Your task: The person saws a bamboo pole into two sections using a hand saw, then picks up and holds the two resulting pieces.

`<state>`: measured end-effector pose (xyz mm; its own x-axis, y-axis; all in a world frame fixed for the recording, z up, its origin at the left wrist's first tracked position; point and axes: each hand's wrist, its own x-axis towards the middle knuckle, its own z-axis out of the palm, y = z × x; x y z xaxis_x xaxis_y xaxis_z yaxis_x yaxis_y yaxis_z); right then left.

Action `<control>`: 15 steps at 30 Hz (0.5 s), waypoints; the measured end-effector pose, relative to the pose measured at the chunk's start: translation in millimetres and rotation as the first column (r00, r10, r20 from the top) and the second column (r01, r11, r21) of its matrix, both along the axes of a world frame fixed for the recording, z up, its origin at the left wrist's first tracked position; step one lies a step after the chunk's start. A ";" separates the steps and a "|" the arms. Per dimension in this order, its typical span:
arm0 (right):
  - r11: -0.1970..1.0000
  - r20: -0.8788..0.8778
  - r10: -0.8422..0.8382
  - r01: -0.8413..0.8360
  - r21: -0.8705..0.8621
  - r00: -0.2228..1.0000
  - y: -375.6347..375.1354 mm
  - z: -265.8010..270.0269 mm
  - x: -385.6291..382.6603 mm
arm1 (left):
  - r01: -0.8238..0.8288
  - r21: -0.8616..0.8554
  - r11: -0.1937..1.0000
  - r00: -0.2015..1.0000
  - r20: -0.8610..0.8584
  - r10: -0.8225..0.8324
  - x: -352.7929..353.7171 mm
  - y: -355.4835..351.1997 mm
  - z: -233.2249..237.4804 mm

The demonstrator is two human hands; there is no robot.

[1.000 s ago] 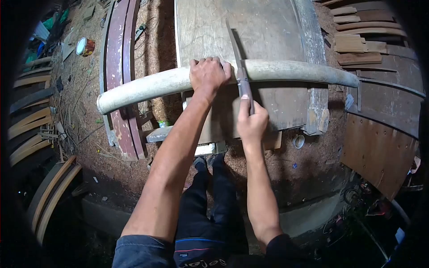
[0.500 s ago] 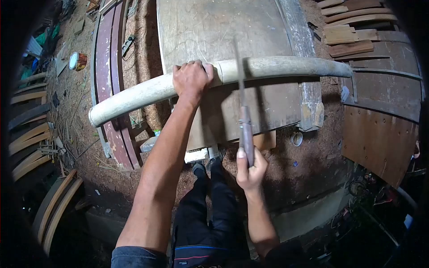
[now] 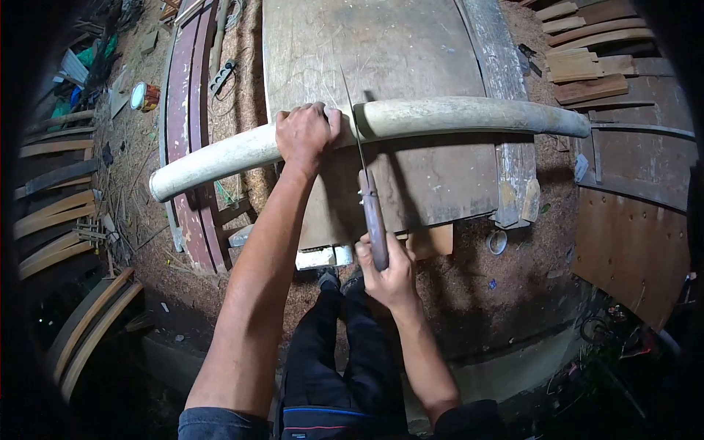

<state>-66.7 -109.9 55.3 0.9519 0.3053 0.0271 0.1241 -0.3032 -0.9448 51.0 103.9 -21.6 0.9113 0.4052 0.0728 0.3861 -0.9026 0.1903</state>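
— Where's the pale curved wooden beam?
— Across the worn wooden desk, left hand clamped on it. The right hand grips the brown-handled thin blade; best keep strokes off those knuckles.

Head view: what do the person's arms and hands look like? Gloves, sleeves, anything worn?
No gloves: the left hand and right hand are bare, with no rings or watch visible. Nothing is worn below the short sleeves. The left sleeve is blue-grey and denim-like; the right sleeve is dark.
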 end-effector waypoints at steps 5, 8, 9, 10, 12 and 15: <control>0.988 -0.006 -0.112 0.111 -0.105 0.994 32.0 -6.4 20.0 | -0.029 -0.015 0.999 0.998 -0.057 0.028 -0.2 -0.5 3.6; 0.988 0.028 -0.139 0.140 -0.064 0.990 19.7 -9.3 -6.2 | -0.035 -0.019 0.999 0.996 -0.082 0.033 1.6 0.6 4.7; 0.983 0.074 -0.120 0.129 -0.131 0.990 5.9 -7.8 -25.5 | -0.023 -0.003 1.000 0.998 -0.067 0.022 0.7 0.0 3.0; 0.974 0.162 -0.171 0.192 -0.123 0.972 1.8 -11.7 -36.5 | -0.018 0.016 1.000 0.999 -0.045 0.019 -0.3 0.6 1.6; 0.969 0.091 -0.147 0.162 -0.186 0.985 2.2 -26.4 -30.5 | -0.011 0.008 1.000 1.000 0.016 0.011 -1.4 -1.7 -3.6; 0.969 0.022 -0.149 0.150 -0.194 0.989 43.8 -37.4 27.6 | -0.023 -0.040 0.999 1.000 0.019 0.024 -1.6 0.6 -2.8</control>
<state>-39.1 -66.1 17.9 0.9871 0.1597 -0.0119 0.0699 -0.4964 -0.8653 49.4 104.6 -24.4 0.9000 0.4296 0.0742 0.4031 -0.8849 0.2335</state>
